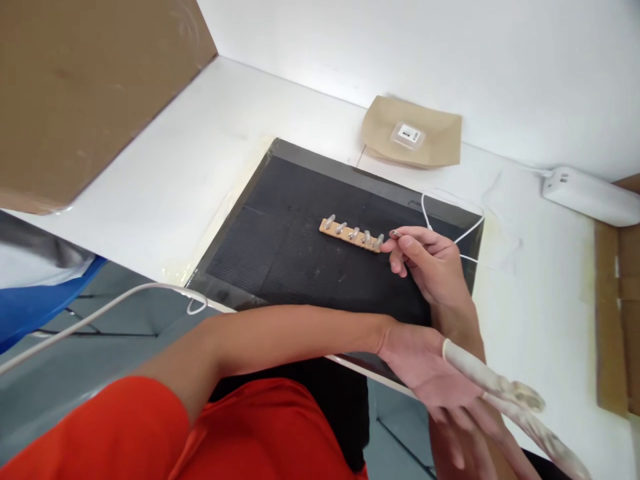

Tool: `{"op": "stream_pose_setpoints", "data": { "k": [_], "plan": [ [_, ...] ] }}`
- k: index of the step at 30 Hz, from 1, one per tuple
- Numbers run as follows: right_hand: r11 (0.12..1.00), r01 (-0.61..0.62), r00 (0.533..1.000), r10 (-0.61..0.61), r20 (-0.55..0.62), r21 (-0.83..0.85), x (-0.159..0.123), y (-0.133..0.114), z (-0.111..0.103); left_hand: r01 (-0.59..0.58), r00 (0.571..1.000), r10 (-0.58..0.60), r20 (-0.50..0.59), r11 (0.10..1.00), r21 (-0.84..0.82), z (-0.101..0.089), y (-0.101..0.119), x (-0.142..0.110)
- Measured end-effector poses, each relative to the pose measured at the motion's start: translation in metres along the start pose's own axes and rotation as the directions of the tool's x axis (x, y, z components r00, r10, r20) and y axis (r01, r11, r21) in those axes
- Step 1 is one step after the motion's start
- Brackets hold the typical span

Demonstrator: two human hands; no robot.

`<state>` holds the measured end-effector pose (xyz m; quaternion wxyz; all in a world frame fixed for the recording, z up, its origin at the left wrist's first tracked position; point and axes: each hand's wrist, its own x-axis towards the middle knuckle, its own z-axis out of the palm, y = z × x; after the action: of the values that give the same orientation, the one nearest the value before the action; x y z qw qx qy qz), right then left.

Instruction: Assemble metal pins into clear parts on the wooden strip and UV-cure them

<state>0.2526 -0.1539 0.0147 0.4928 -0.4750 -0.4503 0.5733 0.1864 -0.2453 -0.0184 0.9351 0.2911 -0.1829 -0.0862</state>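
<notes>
My right hand is above the right side of the black mat, its thumb and forefinger pinching a small metal piece. Its exact kind is too small to make out. Just left of those fingertips, a narrow tan strip lies on the mat, with several short silvery pegs sticking up in a row. My left hand reaches across my body to the right, palm up, below my right wrist. Its fingers are stretched out and hold nothing. Whitish finger covers sit on its thumb and one finger.
Behind the mat stands a brown paper tray with a small clear labelled packet in it. A white power strip is at the right. White cable crosses the mat's right corner. A brown panel stands at the left.
</notes>
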Motion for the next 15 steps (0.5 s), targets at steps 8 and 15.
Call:
{"op": "stream_pose_setpoints", "data": {
  "k": [8, 15],
  "plan": [
    [0.998, -0.019, 1.000, 0.019, 0.001, -0.058, -0.004, -0.003, 0.006, -0.013, 0.999, 0.011, -0.052, 0.999, -0.035, 0.005, 0.003, -0.013],
    [0.954, 0.076, 0.955, -0.153, -0.253, -0.289, -0.003, -0.005, 0.003, -0.041, 0.991, 0.023, -0.134, 0.990, -0.132, 0.016, 0.001, -0.026]
  ]
}}
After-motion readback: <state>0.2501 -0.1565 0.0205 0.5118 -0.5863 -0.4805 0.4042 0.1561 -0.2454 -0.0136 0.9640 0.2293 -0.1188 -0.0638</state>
